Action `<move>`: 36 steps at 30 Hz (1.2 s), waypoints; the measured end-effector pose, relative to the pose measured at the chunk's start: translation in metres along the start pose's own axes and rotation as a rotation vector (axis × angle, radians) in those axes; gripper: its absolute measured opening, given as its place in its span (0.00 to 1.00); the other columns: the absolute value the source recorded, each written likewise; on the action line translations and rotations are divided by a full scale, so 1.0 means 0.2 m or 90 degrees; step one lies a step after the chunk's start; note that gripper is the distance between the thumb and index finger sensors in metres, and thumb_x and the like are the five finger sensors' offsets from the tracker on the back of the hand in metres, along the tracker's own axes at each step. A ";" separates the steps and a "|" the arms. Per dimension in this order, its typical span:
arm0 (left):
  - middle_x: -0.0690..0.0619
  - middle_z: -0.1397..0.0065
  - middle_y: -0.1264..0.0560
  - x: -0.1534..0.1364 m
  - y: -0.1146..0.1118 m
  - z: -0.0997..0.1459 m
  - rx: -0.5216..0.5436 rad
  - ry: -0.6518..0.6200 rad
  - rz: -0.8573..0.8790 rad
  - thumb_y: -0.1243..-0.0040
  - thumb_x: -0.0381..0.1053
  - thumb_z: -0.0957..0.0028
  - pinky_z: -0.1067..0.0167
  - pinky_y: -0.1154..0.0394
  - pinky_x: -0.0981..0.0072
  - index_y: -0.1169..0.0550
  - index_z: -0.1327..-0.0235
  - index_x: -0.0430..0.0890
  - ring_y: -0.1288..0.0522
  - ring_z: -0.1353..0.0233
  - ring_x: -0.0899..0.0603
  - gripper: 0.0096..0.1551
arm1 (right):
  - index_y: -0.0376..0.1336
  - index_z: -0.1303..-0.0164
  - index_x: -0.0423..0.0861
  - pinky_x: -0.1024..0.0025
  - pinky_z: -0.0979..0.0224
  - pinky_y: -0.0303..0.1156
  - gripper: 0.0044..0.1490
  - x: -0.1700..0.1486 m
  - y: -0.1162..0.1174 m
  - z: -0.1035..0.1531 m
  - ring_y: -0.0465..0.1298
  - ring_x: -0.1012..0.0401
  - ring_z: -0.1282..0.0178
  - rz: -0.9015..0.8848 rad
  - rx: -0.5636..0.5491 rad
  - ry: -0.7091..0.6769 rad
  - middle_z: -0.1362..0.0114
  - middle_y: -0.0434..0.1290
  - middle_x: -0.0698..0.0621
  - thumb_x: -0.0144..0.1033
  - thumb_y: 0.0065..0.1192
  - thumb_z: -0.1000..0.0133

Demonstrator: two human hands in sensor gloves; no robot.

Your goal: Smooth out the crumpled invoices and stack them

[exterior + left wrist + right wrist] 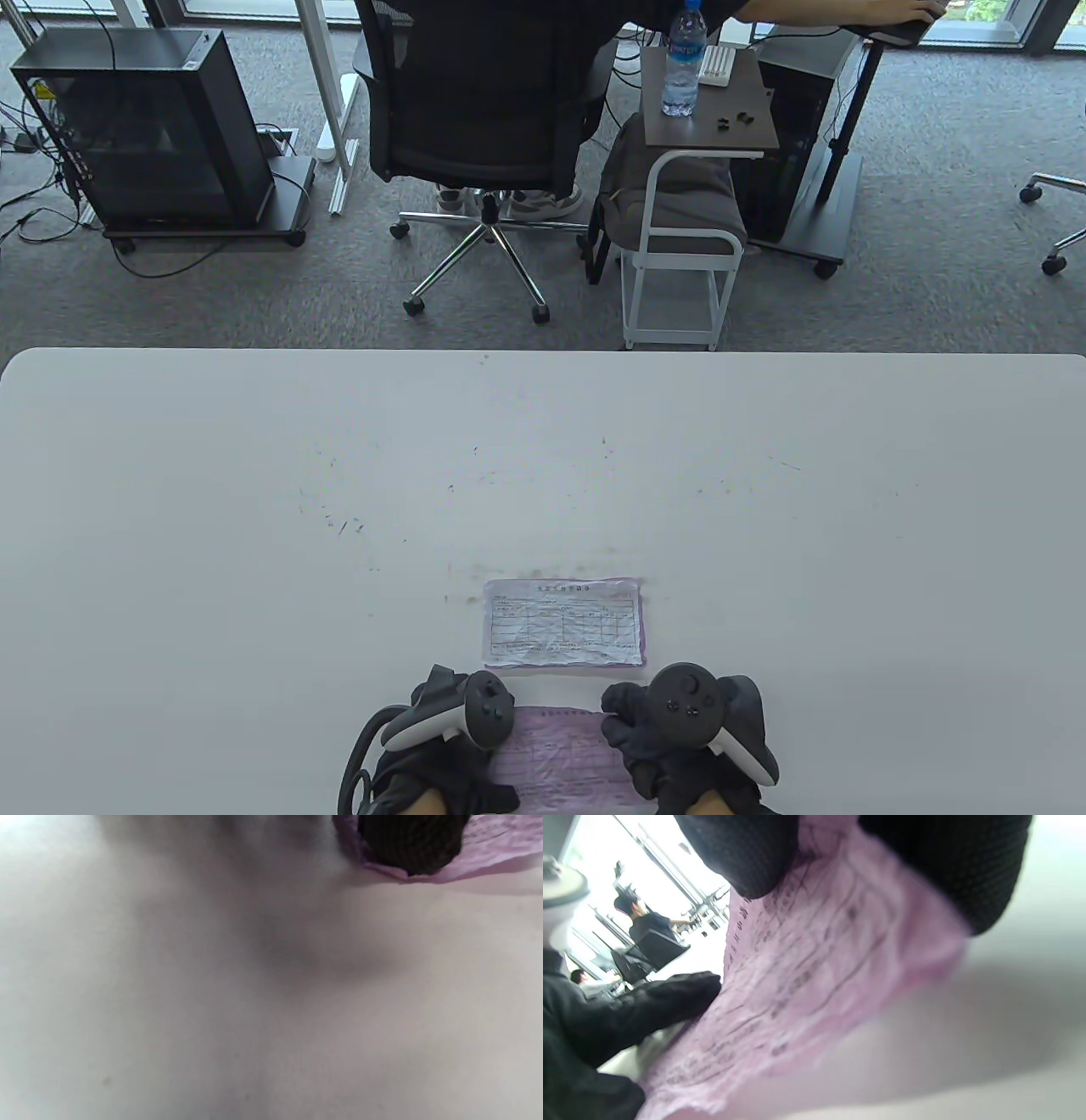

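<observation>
Table view: white table [254,509], both hands [458,730] [679,730] gripping a pink invoice [556,747]; office chair [475,110] beyond.

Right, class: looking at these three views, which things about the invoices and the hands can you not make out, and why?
- Pink invoice: its print is too small in the table view and blurred in the right wrist view.
- Its near edge: cut off by the table view's bottom edge.
- Left hand and right hand: trackers hide the fingers, so grip is unclear.
- Stack: the sheet count is hidden under the top sheet.
- Left wrist view: blurred; one fingertip shows.
</observation>
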State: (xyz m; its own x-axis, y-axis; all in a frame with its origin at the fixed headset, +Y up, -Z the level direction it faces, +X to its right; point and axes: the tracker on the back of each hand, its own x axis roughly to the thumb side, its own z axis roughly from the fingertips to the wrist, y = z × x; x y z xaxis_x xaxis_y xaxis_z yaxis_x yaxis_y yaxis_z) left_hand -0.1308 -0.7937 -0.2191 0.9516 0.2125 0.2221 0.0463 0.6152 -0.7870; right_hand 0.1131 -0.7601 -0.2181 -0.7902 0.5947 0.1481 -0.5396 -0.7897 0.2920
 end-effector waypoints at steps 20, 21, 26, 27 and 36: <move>0.29 0.22 0.63 -0.18 0.12 0.12 0.253 -0.482 0.702 0.36 0.53 0.40 0.30 0.31 0.40 0.74 0.35 0.54 0.33 0.22 0.33 0.62 | 0.66 0.38 0.42 0.66 0.63 0.82 0.25 0.02 -0.32 0.14 0.82 0.59 0.67 -0.334 -0.209 -0.101 0.54 0.82 0.45 0.35 0.66 0.43; 0.29 0.22 0.60 -0.17 0.12 0.12 0.251 -0.502 0.717 0.37 0.51 0.38 0.31 0.29 0.43 0.73 0.35 0.56 0.29 0.25 0.36 0.60 | 0.66 0.37 0.42 0.66 0.63 0.82 0.25 0.00 -0.32 0.13 0.82 0.59 0.66 -0.346 -0.202 -0.089 0.54 0.82 0.45 0.35 0.66 0.43; 0.33 0.20 0.48 -0.16 0.16 0.19 0.335 -0.517 0.678 0.39 0.38 0.38 0.36 0.23 0.49 0.49 0.26 0.66 0.21 0.35 0.45 0.41 | 0.66 0.37 0.44 0.65 0.62 0.82 0.24 -0.04 -0.32 0.12 0.82 0.58 0.65 -0.299 -0.214 -0.045 0.53 0.82 0.45 0.36 0.66 0.43; 0.34 0.20 0.46 -0.15 0.17 0.21 0.359 -0.505 0.646 0.40 0.36 0.38 0.36 0.23 0.49 0.37 0.24 0.59 0.21 0.36 0.44 0.33 | 0.66 0.37 0.44 0.65 0.62 0.82 0.24 -0.03 -0.32 0.12 0.82 0.58 0.65 -0.288 -0.210 -0.049 0.53 0.81 0.45 0.36 0.66 0.43; 0.34 0.21 0.48 0.04 0.30 0.36 0.440 -0.342 0.264 0.42 0.43 0.37 0.36 0.30 0.36 0.41 0.20 0.36 0.26 0.31 0.33 0.36 | 0.66 0.37 0.41 0.60 0.58 0.82 0.25 0.15 -0.39 0.07 0.82 0.54 0.59 -0.074 -0.196 -0.041 0.47 0.80 0.42 0.33 0.67 0.43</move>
State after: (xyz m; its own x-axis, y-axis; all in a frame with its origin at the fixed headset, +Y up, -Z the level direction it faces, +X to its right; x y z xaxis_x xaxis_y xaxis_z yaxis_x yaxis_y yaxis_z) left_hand -0.1424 -0.7006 -0.2231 0.5785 0.7265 0.3710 -0.6139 0.6872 -0.3883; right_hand 0.1353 -0.6796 -0.2240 -0.7033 0.6843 0.1927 -0.6954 -0.7185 0.0135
